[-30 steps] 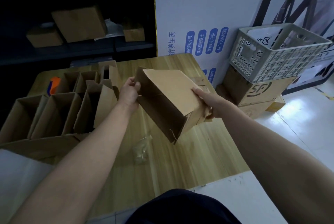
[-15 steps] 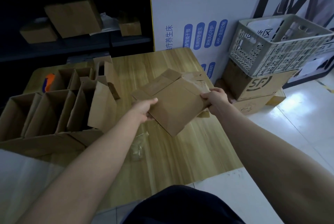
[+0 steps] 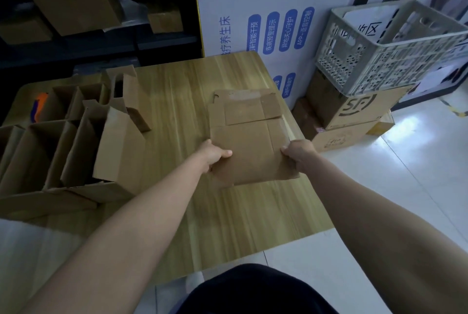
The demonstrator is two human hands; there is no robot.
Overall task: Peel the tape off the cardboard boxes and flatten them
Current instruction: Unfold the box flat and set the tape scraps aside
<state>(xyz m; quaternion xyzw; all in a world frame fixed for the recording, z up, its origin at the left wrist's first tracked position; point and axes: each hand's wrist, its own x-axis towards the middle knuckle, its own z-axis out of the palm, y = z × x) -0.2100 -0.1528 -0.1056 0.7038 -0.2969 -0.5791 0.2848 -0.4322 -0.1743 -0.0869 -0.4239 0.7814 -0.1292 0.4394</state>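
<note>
One box is flat, the left hand and right hand gripping its sides with curled fingers, but many open boxes on the table need flattening.

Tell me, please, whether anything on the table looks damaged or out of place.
Only minor wear: the flattened box, held by the left hand and right hand, has a pale scuffed patch on its far flap, seemingly torn surface paper. Otherwise nothing stands out.
</note>
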